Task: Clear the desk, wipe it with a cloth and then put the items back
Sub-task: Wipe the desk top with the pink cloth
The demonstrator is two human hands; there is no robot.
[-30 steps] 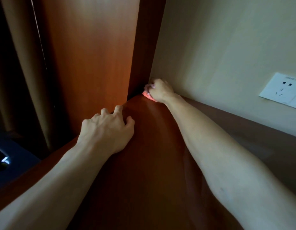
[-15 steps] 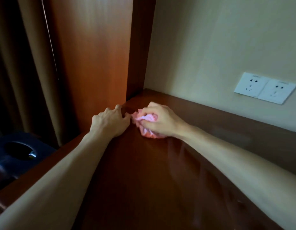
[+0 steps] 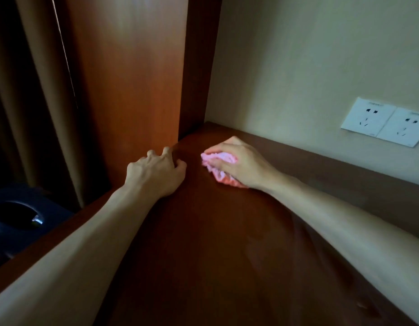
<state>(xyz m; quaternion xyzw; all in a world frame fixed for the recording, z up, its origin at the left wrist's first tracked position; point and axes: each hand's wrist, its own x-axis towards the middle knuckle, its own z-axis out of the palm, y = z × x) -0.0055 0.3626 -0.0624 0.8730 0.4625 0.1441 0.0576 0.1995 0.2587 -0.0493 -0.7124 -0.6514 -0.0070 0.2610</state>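
Observation:
A dark brown wooden desk (image 3: pixel 203 243) runs from the near edge to a cream wall. My right hand (image 3: pixel 241 161) grips a crumpled pink cloth (image 3: pixel 217 161) and holds it down on the desk top near the far left corner. My left hand (image 3: pixel 156 175) rests on the desk's left edge beside the tall wooden panel, its fingers curled over the edge with nothing in them. A small gap of bare wood separates the two hands.
A tall wooden panel (image 3: pixel 133 90) stands at the desk's left end. Two white wall sockets (image 3: pixel 387 121) sit above the desk at the right. Brown curtains (image 3: pixel 32 102) hang at the left, with a dark blue object (image 3: pixel 18 222) on the floor below them.
My right hand has pulled the pink cloth out of the far corner toward me along the desk, then shifted slightly right. My left hand has stayed on the desk's left edge.

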